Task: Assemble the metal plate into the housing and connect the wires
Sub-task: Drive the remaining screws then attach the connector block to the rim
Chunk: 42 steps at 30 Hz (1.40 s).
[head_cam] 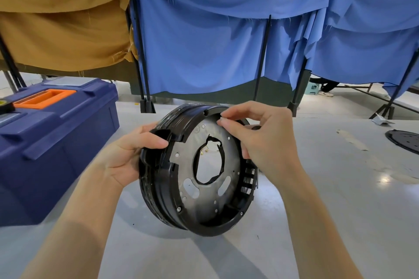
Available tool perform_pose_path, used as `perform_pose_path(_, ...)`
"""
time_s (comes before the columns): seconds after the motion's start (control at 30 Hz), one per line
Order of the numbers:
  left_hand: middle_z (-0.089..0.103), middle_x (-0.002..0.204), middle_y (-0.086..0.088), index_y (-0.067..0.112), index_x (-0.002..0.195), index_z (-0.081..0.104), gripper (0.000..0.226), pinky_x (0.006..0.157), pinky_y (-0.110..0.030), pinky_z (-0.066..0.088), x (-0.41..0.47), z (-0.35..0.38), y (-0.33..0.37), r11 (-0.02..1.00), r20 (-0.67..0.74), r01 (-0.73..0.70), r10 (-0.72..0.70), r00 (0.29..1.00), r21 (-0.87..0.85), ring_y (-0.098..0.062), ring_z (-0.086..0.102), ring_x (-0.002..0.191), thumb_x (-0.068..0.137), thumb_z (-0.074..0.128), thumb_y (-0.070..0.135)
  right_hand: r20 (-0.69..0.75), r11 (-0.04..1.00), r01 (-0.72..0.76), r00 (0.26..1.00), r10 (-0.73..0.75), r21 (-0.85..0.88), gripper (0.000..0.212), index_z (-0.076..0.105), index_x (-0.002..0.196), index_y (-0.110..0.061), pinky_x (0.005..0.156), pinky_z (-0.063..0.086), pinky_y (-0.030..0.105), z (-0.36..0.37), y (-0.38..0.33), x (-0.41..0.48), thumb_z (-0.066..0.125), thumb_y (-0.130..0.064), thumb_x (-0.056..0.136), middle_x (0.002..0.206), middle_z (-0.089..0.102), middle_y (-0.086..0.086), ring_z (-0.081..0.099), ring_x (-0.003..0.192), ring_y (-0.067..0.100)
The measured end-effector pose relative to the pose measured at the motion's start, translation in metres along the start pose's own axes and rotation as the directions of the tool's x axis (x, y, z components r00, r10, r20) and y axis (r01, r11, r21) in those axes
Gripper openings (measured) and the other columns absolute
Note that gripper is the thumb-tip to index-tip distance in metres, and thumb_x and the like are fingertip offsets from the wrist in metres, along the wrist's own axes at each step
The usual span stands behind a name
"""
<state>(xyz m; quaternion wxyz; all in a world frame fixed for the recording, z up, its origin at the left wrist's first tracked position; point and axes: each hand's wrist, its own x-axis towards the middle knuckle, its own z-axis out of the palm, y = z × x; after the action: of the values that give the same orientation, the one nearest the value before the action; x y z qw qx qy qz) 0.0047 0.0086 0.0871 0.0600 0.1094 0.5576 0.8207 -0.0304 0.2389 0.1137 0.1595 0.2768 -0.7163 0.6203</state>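
Right of the blue toolbox (56,142), the housing (158,199) stands on edge on the counter (317,210), with the metal plate (188,149) seated inside. The left hand (127,156) grips its toolbox-side rim. The right hand (260,142), nearer the top, sets curled fingertips on the plate's upper edge; I cannot tell whether it is pinching anything.

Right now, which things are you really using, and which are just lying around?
Part of the job: black housing, gripped by the left hand; metal plate sitting inside it; right hand, pinching at the plate's top edge.

Just lying about: blue toolbox on the left; black round part at far right; blue cloth and brown cloth behind.
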Motion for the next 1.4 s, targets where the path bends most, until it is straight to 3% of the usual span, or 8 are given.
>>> perform_pose_path(0.1,0.074,0.082,-0.01,0.012,0.095,0.077,0.066,0.061,-0.034,0.06,0.0,0.002,0.0,1.0,0.012,0.004,-0.004,1.0,0.015,-0.024,0.072,0.068,0.03,0.092,0.014,0.003,0.999,0.019,1.0,-0.019,-0.04,0.016,0.073,0.079,-0.019,0.04,0.038,0.011,0.01,0.001,0.0,0.074,-0.004,0.084,0.075,0.073,-0.003,0.052,0.04,0.001)
perform_pose_path(0.3,0.073,0.087,-0.01,0.014,0.098,0.076,0.068,0.064,-0.036,0.06,0.001,0.003,0.001,0.999,0.018,0.035,-0.035,0.999,0.017,-0.025,0.072,0.073,0.032,0.093,0.014,-0.044,0.993,0.041,0.998,-0.047,-0.114,0.014,0.069,0.08,-0.021,0.052,0.039,0.008,0.019,0.005,0.004,0.075,-0.009,0.084,0.078,0.074,-0.006,0.055,0.047,-0.003)
perform_pose_path(0.53,0.073,0.09,-0.009,0.016,0.098,0.076,0.068,0.067,-0.037,0.06,-0.002,0.004,0.002,0.999,0.02,0.035,-0.035,0.999,0.025,-0.025,0.071,0.077,0.032,0.093,0.015,-0.065,0.988,0.038,0.997,-0.048,-0.148,0.004,0.073,0.086,-0.018,0.057,0.048,0.023,0.024,0.006,0.006,0.072,-0.014,0.088,0.078,0.071,-0.011,0.056,0.055,0.004)
perform_pose_path(0.77,0.071,0.092,-0.012,0.014,0.101,0.075,0.073,0.069,-0.038,0.06,-0.001,0.005,0.002,0.998,0.0,0.054,-0.054,0.999,0.027,-0.027,0.07,0.077,0.03,0.094,0.015,-0.045,0.976,0.055,0.997,-0.066,-0.211,0.005,0.073,0.092,-0.013,0.062,0.05,0.025,0.025,0.004,0.006,0.069,-0.014,0.089,0.083,0.072,-0.006,0.055,0.059,0.004)
perform_pose_path(1.0,0.071,0.092,-0.011,0.015,0.099,0.076,0.074,0.071,-0.04,0.059,-0.001,0.007,0.002,0.997,-0.038,0.064,-0.062,0.997,0.038,-0.027,0.069,0.078,0.027,0.094,0.016,-0.044,0.957,0.101,0.992,-0.117,-0.272,0.004,0.074,0.091,-0.012,0.071,0.042,0.006,0.024,0.001,0.007,0.071,-0.013,0.087,0.084,0.072,-0.007,0.061,0.081,0.004)
perform_pose_path(1.2,0.072,0.092,-0.012,0.013,0.102,0.075,0.074,0.07,-0.039,0.06,-0.001,0.007,0.002,0.998,-0.027,0.054,-0.053,0.998,0.03,-0.027,0.07,0.075,0.03,0.093,0.015,-0.021,0.949,0.117,0.991,-0.129,-0.293,0.004,0.072,0.091,-0.011,0.07,0.044,0.012,0.025,0.002,0.009,0.07,-0.011,0.088,0.082,0.069,-0.007,0.06,0.077,0.007)
perform_pose_path(1.4,0.072,0.092,-0.013,0.012,0.101,0.075,0.07,0.071,-0.039,0.06,-0.001,0.009,0.001,0.999,-0.028,0.037,-0.037,0.999,0.024,-0.027,0.071,0.076,0.033,0.091,0.011,0.028,0.965,0.096,0.995,-0.092,-0.243,0.006,0.07,0.093,-0.01,0.06,0.039,0.015,0.023,0.001,0.008,0.065,-0.008,0.091,0.084,0.069,-0.002,0.051,0.055,0.002)
